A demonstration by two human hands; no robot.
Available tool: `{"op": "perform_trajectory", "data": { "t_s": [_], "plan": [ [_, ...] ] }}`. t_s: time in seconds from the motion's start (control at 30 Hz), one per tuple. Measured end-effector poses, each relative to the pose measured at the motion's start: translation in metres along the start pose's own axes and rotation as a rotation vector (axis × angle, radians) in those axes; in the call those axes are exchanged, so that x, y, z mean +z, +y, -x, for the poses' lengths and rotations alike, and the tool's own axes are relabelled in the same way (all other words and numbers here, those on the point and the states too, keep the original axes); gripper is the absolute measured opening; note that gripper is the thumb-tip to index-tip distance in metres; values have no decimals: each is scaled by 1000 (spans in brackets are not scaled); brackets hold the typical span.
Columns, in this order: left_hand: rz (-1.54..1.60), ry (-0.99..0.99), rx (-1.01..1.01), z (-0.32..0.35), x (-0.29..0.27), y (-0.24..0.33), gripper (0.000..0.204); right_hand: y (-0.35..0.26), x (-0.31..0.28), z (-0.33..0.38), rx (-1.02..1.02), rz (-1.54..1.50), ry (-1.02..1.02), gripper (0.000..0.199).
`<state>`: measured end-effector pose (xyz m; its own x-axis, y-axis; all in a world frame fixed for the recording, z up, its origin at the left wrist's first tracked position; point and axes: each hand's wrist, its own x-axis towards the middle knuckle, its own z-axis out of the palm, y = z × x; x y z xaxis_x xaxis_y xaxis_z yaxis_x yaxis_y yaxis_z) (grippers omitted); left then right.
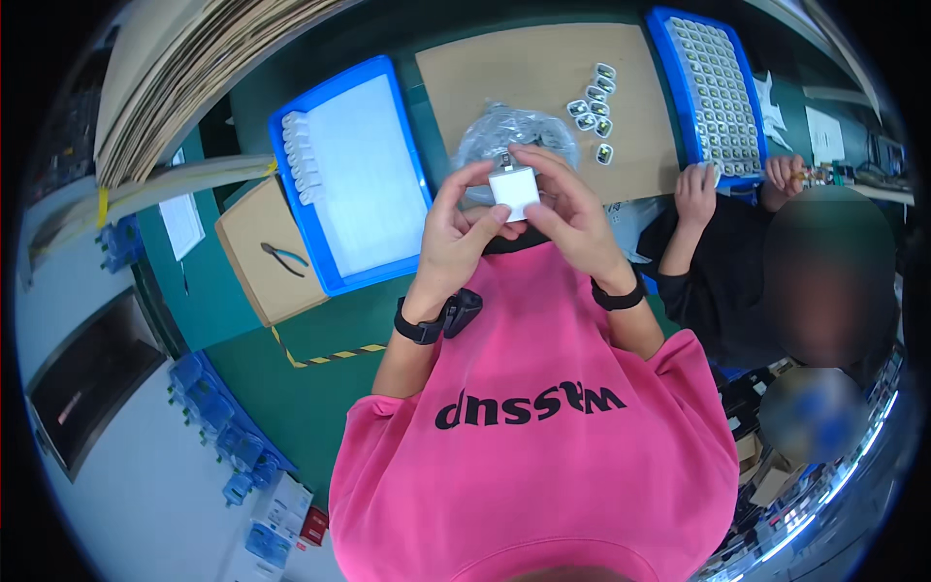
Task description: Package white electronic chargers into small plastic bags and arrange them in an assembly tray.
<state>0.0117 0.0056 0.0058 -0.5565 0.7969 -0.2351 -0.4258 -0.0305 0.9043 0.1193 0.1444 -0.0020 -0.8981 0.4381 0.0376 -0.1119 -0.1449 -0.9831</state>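
Observation:
Between both hands I hold a small white plug adapter [515,194], a square block with a small metal piece at its far end. My left hand [458,225] grips it from the left, with the thumb on its near corner. My right hand [574,215] closes on it from the right, its index finger by the metal piece and its thumb at the near edge. Just beyond the hands lies a crumpled clear plastic bag [529,126], partly hidden by my fingers. Several small white parts with dark centres [601,109] lie loose on the cardboard sheet [456,73] to the right.
At left, a blue tray [422,189] holds a short row of white parts [301,155]. Pliers [284,257] rest on cardboard [254,228]. A second blue tray [669,58], full of parts, stands at far right. Beside it a co-worker's hands [695,199] are at work.

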Motion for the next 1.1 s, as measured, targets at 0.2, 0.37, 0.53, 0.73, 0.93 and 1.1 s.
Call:
{"op": "perform_trajectory", "data": {
  "t_s": [0.2,0.37,0.53,0.73,0.93,1.1],
  "plan": [
    [29,34,79,19,-35,6,51,8,31,-12,90,-77,-181,61],
    [47,85,154,36,-67,6,51,18,65,-25,72,-73,-259,56],
    [-68,102,193,51,-99,5,50,33,93,-33,46,27,-311,52],
    [-49,337,-4,58,-160,-28,50,53,133,-65,-55,459,-609,59],
    [-1184,449,210,37,-266,-51,32,69,136,-53,-62,709,-545,51],
    [-1685,412,254,21,-336,-77,17,72,76,-26,51,853,-381,40]
  ]
}}
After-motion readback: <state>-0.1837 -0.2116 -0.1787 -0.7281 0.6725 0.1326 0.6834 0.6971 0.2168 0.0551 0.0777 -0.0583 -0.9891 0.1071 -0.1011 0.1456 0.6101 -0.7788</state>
